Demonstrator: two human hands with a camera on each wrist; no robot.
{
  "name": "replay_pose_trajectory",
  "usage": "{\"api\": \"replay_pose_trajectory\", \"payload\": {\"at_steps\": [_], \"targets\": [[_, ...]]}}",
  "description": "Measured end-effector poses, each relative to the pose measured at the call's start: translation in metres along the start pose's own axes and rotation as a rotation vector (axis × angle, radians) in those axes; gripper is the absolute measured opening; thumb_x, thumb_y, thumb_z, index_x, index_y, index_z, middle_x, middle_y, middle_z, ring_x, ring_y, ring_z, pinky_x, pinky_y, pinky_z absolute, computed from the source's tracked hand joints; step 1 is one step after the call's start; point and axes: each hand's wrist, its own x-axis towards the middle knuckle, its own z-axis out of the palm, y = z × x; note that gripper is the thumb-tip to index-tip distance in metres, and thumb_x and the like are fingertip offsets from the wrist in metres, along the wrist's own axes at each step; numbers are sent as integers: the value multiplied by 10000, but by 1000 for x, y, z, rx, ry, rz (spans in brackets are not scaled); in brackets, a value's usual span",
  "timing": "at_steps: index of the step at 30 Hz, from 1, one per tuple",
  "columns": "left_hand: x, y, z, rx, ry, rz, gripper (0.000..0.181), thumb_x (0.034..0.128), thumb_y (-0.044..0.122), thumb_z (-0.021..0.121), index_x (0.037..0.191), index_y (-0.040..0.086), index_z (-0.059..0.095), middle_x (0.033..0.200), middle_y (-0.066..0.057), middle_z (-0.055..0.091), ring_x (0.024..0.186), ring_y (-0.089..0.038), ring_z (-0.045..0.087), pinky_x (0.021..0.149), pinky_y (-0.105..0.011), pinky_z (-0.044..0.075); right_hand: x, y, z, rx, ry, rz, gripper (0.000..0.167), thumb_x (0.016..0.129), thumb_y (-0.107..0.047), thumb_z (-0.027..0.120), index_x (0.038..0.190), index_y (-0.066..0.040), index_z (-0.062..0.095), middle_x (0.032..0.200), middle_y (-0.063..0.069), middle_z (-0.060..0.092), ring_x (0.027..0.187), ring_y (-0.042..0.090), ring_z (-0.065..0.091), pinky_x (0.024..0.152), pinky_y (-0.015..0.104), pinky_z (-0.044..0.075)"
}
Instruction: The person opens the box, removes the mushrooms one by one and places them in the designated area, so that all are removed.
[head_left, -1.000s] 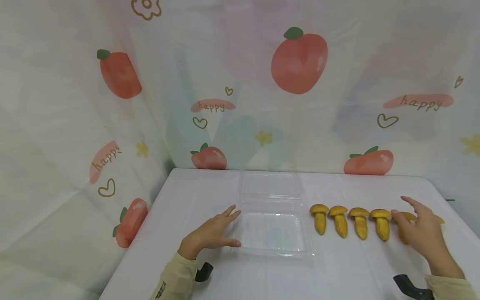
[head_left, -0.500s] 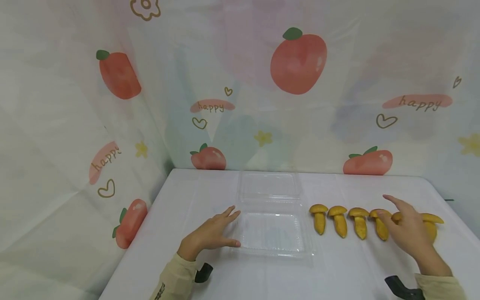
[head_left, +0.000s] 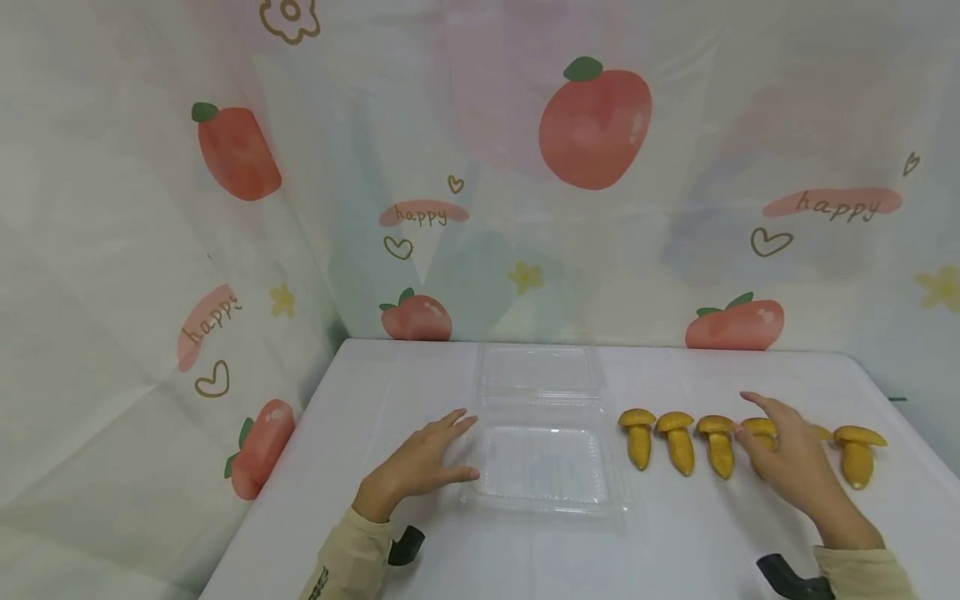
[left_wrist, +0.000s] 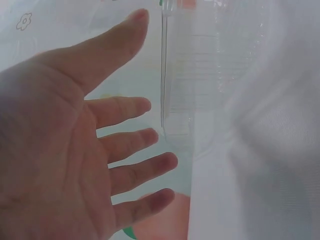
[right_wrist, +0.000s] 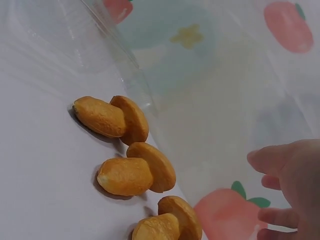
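Observation:
Several yellow-brown mushrooms (head_left: 721, 450) lie in a row on the white table, caps toward the back. My right hand (head_left: 791, 462) hovers over the right half of that row with fingers spread, partly covering two mushrooms. Nothing is in its grasp; the right wrist view shows its fingers (right_wrist: 277, 217) apart from the nearby mushrooms (right_wrist: 132, 175). A clear plastic clamshell box (head_left: 543, 467) lies unfolded left of the row, its lid (head_left: 538, 372) toward the back wall. Beside the box's left edge is my left hand (head_left: 412, 467), fingers extended; whether the thumb touches the rim, I cannot tell.
The white table (head_left: 405, 375) meets a cloth backdrop (head_left: 487, 167) printed with fruit along its back and left sides. The rightmost mushroom (head_left: 857, 456) lies near the table's right edge. Black wrist mounts (head_left: 407, 546) sit at both sleeves.
My right hand has moved left along the row, uncovering the rightmost mushroom and now hiding parts of ones farther left. My left hand has barely moved. Box and mushrooms lie as before.

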Motion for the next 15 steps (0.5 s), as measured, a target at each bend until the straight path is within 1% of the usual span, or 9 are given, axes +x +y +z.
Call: {"api": "replay_pose_trajectory", "payload": {"at_steps": [3, 6, 12, 14, 15], "targets": [[0, 0, -1, 3, 27, 5, 782, 911, 422, 742, 1549, 109, 414, 1626, -168, 362, 1453, -425, 417, 1150, -619, 369, 0, -1, 3, -28, 2, -13, 556, 1030, -239, 588, 1458, 65, 405, 1405, 416, 418, 1282, 616, 370, 988, 782, 331], [0, 1, -2, 8, 55, 12, 749, 924, 413, 729, 1535, 98, 432, 1610, -178, 386, 1446, -422, 429, 1144, -621, 375, 0, -4, 4, -34, -6, -22, 573, 1032, -294, 590, 1449, 60, 417, 1396, 407, 427, 1261, 602, 382, 968, 781, 346], [-1, 2, -4, -2, 90, 23, 726, 930, 388, 725, 1519, 67, 447, 1588, -203, 411, 1432, -427, 443, 1136, -634, 374, 4, -14, 4, 25, -37, -63, 595, 1032, -334, 587, 1440, 69, 427, 1400, 402, 431, 1250, 590, 378, 969, 785, 331], [-2, 3, -6, 0, 91, 16, 726, 934, 392, 720, 1524, 74, 443, 1592, -191, 411, 1439, -418, 438, 1146, -627, 369, 5, -17, 5, 33, -43, -73, 594, 1027, -330, 598, 1435, 69, 435, 1406, 397, 437, 1245, 585, 386, 958, 780, 344], [-2, 2, -6, 3, 94, 14, 726, 934, 395, 719, 1525, 77, 442, 1592, -184, 413, 1441, -412, 438, 1147, -625, 369, 5, -18, 6, 32, -48, -77, 592, 1025, -326, 602, 1435, 68, 437, 1407, 392, 440, 1217, 572, 409, 946, 767, 364]]}}
